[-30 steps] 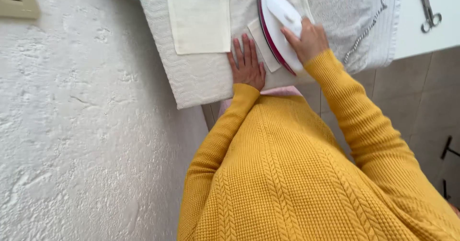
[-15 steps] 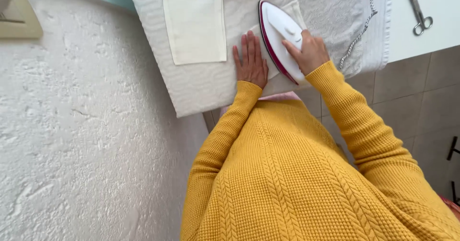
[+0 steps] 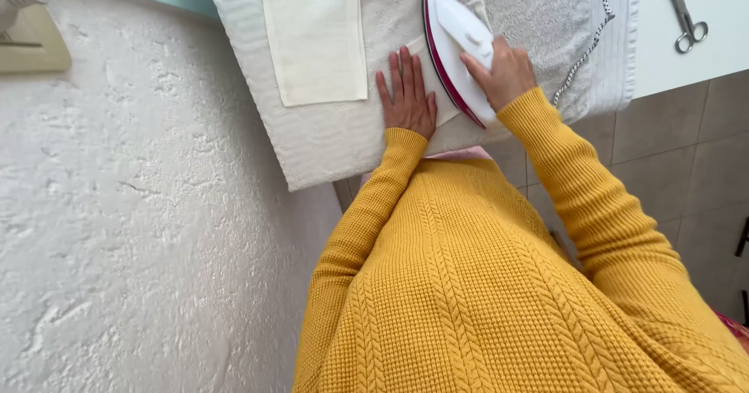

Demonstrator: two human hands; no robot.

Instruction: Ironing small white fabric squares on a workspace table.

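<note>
Your iron (image 3: pixel 456 46), white with a dark red edge around its sole, stands on a small cream cloth piece (image 3: pixel 437 88) near the front edge of the padding, and its tip points away from you. Your right hand (image 3: pixel 503 71) holds the handle of the iron from the right side, with the fingers closed around it. Your left hand (image 3: pixel 407 92) lies flat just beside the iron on its left; the fingers are straight and close together, and they press on the same cloth piece, whose corner shows between the hand and the iron. To the left of this hand, well apart from it, a second cream cloth rectangle (image 3: pixel 316 40) lies smooth and flat. Both pieces rest on a grey towel (image 3: pixel 343 135) that covers the bench (image 3: pixel 718 57) as padding, and its front edge hangs a little over the side toward you. On the right part of the towel the black-and-white cord (image 3: pixel 581 53) of the iron runs in a line toward the far side. Farther right, on the bare white surface of the bench, metal scissors (image 3: pixel 686 14) lie with the handles toward you. Both your arms wear yellow knitted sleeves (image 3: pixel 577 190). At the left is a rough white wall (image 3: pixel 133 229).
</note>
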